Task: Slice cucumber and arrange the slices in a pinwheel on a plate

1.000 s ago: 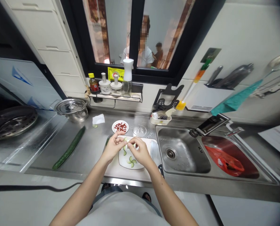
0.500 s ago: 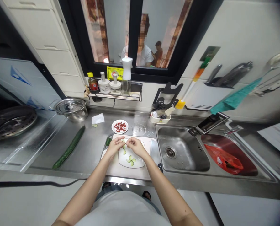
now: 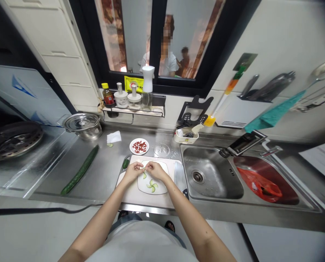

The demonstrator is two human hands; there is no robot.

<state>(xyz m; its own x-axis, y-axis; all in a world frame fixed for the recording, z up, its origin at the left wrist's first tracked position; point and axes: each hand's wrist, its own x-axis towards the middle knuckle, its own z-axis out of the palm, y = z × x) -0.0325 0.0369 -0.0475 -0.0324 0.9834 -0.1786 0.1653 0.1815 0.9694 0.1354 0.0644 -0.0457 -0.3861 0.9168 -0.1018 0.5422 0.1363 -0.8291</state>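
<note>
Over the back of a white plate, my left hand and my right hand meet at their fingertips. Both are closed in a pinch on what seems to be a small cucumber slice, mostly hidden by the fingers. Just below them lies a curved cucumber piece. Nearer me on the plate, several green-edged slices form a pinwheel. The plate rests on a pale cutting board. A cucumber stub sits at the board's back left corner, and a knife's blade lies along its right side.
A whole cucumber lies at left, with a lidded pot behind. Behind the board stands a dish of red pieces, beside a white tissue. At right is a sink; its second basin holds a red bag.
My left fingers have curled in from a straighter pose and my fingertips have come together. The slice between them is now largely covered. The plate's pinwheel has not moved.
</note>
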